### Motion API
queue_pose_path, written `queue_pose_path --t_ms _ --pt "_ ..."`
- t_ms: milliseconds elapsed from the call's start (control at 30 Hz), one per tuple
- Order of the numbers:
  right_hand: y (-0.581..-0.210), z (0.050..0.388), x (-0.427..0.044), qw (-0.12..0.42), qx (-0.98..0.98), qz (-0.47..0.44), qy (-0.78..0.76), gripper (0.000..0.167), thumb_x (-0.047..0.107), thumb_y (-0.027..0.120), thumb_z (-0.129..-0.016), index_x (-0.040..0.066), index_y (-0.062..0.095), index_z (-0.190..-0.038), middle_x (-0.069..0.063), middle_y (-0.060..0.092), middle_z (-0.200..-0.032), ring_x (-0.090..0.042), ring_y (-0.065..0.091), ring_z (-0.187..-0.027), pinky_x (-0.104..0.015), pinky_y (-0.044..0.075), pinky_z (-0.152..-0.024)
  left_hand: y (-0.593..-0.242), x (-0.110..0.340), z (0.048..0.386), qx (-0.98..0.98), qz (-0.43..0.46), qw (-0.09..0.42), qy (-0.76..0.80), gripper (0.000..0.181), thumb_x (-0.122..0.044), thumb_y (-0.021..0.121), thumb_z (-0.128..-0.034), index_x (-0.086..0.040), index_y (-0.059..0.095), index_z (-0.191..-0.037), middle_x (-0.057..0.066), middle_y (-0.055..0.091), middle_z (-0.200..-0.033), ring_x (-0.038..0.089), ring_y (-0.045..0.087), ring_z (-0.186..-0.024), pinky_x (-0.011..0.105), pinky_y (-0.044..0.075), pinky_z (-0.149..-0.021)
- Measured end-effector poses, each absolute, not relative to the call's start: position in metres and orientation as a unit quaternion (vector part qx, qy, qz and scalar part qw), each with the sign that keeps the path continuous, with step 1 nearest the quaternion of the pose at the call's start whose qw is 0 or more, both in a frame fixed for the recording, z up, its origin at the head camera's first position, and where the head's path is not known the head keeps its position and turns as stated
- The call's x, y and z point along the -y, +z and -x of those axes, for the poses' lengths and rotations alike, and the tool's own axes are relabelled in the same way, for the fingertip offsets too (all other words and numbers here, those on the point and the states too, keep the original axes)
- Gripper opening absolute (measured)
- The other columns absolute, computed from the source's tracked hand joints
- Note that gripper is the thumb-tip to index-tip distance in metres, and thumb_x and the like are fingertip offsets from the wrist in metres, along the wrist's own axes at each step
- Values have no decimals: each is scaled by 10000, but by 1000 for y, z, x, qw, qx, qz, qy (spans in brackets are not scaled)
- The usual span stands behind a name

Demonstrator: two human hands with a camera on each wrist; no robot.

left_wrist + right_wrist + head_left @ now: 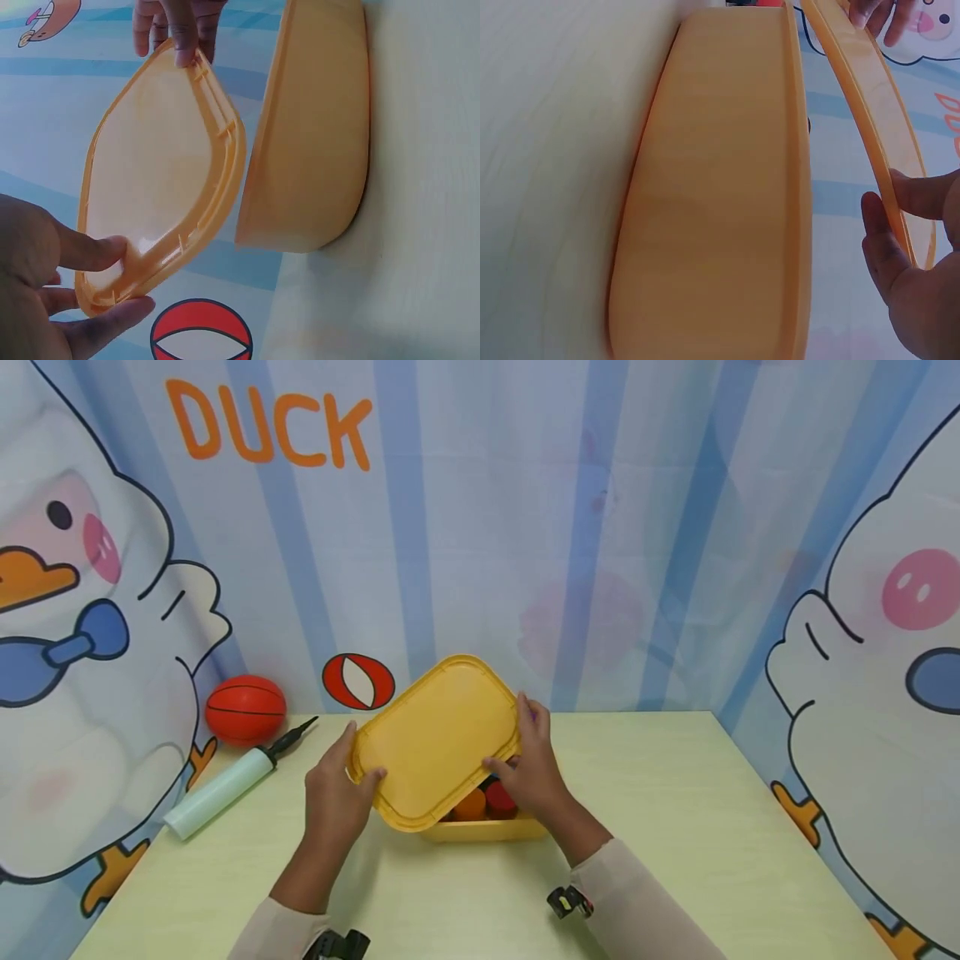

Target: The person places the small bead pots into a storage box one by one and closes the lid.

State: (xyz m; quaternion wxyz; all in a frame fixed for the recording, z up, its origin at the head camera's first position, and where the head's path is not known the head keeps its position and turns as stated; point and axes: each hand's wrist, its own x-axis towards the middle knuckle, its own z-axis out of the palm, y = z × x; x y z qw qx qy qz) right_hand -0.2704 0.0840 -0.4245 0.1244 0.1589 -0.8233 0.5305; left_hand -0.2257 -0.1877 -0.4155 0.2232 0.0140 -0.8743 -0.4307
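A yellow rectangular lid [438, 739] is held up and tilted above a yellow box [487, 832]. My left hand [335, 789] pinches the lid's left end between thumb and fingers. At the other end, my right hand [534, 764] grips the edge the same way. Below the lid, an orange round item [470, 806] and a red round item [500, 799] show inside the box; the lid hides the rest. In both wrist views a gap separates the lid [150, 150] from the box wall [712, 187].
A red ball [246, 710] sits at the table's back left. Beside it lies a pale green hand pump [221, 793] with a black nozzle. Behind the pale table [675, 827] hangs a blue striped curtain [495, 527] printed with ducks.
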Motion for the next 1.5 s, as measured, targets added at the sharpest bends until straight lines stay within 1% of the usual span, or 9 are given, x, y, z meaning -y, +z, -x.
queue_pose_path --t_ms 133,267,400,567,700,867,1067,1300,1500 --pt "-426 271 -85 137 829 -138 524 1186 18 848 -939 164 23 -1779 -153 153 -1734 -326 619 -1300 -258 626 -811 -415 183 227 852 -38 247 -460 835 -4 863 -920 3 453 -1648 235 544 -1643 439 603 -1453 553 474 -1233" --pt "-428 272 -85 158 831 -114 521 1177 60 892 -912 182 107 -1780 -162 233 -1674 -350 650 -1252 -344 672 -855 -416 178 230 834 -51 262 -482 743 -16 858 -931 38 522 -1591 261 628 -1539 441 666 -1380 522 585 -1092" --pt "-430 271 -85 181 843 -102 496 1120 124 925 -895 159 192 -1741 -156 239 -1674 -390 659 -1224 -464 659 -967 -415 174 231 835 -48 244 -490 759 -31 824 -968 24 464 -1634 250 609 -1540 440 683 -1348 496 632 -983" --pt "-430 270 -86 187 856 -104 470 1093 165 950 -873 91 236 -1698 -145 273 -1682 -397 592 -1347 -525 558 -1148 -412 172 230 853 -30 221 -473 870 -98 816 -990 -46 338 -1714 218 487 -1692 472 690 -1337 526 641 -973" --pt "-430 270 -89 190 873 -104 436 1122 243 938 -892 81 207 -1728 -177 305 -1691 -416 428 -1493 -604 422 -1248 -410 171 229 867 -22 198 -456 935 -198 809 -1011 -131 250 -1757 179 494 -1699 467 671 -1368 544 629 -1013" --pt "-430 269 -92 204 885 -104 406 1099 342 870 -949 58 169 -1746 -225 295 -1729 -478 299 -1532 -724 277 -1225 -407 169 230 875 -5 189 -446 960 -298 791 -1029 -182 195 -1773 126 458 -1735 433 651 -1376 568 583 -1106" --pt "-425 267 -94 179 881 -98 427 1121 409 808 -988 126 63 -1776 -194 248 -1783 -478 317 -1557 -721 396 -1220 -404 164 230 870 22 195 -453 981 -280 808 -1017 -161 190 -1770 114 417 -1759 442 650 -1387 551 575 -1123" --pt "-419 265 -93 153 877 -90 447 1161 581 735 -1006 378 -134 -1750 -163 206 -1803 -484 472 -1527 -696 463 -1196 -401 158 231 851 28 180 -493 958 -302 803 -1015 -25 189 -1698 201 347 -1747 435 429 -1601 602 407 -1274" --pt "-414 260 -91 137 860 -68 487 1141 664 639 -1033 325 -186 -1745 -126 61 -1856 -490 368 -1618 -728 359 -1258 -401 157 232 835 54 168 -522 946 -303 797 -1016 -43 156 -1660 195 319 -1745 366 319 -1669 564 294 -1346"
